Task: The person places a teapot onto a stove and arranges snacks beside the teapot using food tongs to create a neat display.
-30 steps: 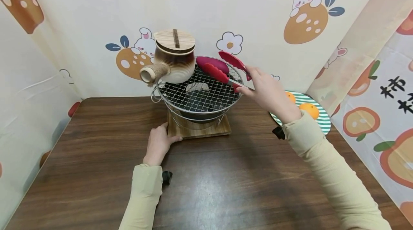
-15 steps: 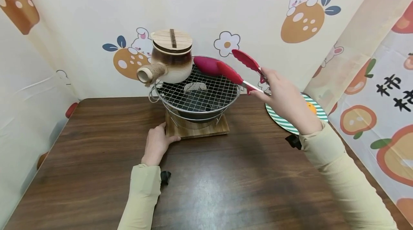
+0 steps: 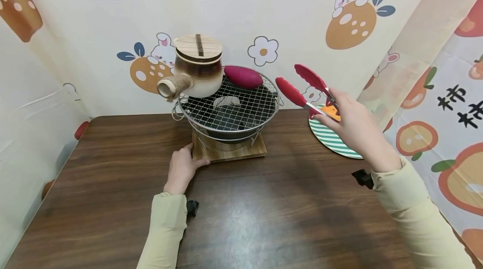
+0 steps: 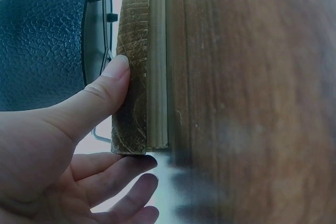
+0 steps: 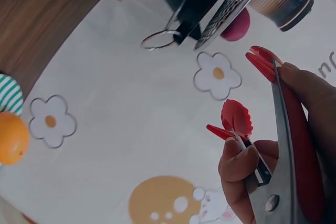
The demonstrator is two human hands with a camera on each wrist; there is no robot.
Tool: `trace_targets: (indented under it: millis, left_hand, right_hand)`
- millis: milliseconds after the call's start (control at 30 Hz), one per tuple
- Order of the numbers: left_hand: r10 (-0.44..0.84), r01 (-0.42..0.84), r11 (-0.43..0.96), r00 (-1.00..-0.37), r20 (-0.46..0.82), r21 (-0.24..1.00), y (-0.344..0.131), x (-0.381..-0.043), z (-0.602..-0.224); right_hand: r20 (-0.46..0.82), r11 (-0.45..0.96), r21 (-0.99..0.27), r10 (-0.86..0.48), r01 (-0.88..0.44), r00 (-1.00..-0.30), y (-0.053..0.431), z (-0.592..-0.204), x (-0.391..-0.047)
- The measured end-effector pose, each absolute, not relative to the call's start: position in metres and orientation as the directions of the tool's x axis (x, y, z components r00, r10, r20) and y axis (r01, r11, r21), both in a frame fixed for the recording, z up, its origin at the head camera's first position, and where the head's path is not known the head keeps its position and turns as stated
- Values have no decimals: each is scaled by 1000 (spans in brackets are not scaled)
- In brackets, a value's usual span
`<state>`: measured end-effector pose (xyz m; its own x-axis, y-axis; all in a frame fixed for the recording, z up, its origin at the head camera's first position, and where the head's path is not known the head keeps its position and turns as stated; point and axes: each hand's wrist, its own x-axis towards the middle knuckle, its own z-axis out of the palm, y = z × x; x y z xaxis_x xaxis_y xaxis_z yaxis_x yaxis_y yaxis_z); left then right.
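My right hand [image 3: 358,128] grips metal tongs with red scalloped heads [image 3: 290,91], spread apart with nothing between them. The tongs hang in the air right of the grill, near the striped plate. A purple sweet potato [image 3: 243,77] lies at the back of the round wire grill rack [image 3: 249,109]. My left hand [image 3: 182,168] holds the front left corner of the wooden board [image 3: 241,153] under the grill. In the left wrist view, the thumb [image 4: 107,80] presses the board's edge while the fingers lie round its corner.
A brown and cream clay pot [image 3: 200,78] with a wooden lid and rope-wrapped handle stands on the rack's left side. A green-striped plate [image 3: 336,139] with oranges [image 5: 11,137] sits at the right. Behind the table hangs a printed cloth [image 3: 294,9].
The tongs have let go of the sweet potato, which stays on the rack. My right hand has moved right with them, over toward the plate. My left hand keeps its place on the board.
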<state>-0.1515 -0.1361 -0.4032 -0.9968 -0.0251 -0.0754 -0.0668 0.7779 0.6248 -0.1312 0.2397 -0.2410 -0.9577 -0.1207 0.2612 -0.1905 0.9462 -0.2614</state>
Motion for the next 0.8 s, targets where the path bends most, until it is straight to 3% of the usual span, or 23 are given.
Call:
trace_targets:
  millis: [800]
  left_hand:
    - [-18,-55,782,-998,-66,621,-137,-153,-405]
  right_hand:
    - [209,964,-263,20,-36,-978,298,-272,-113]
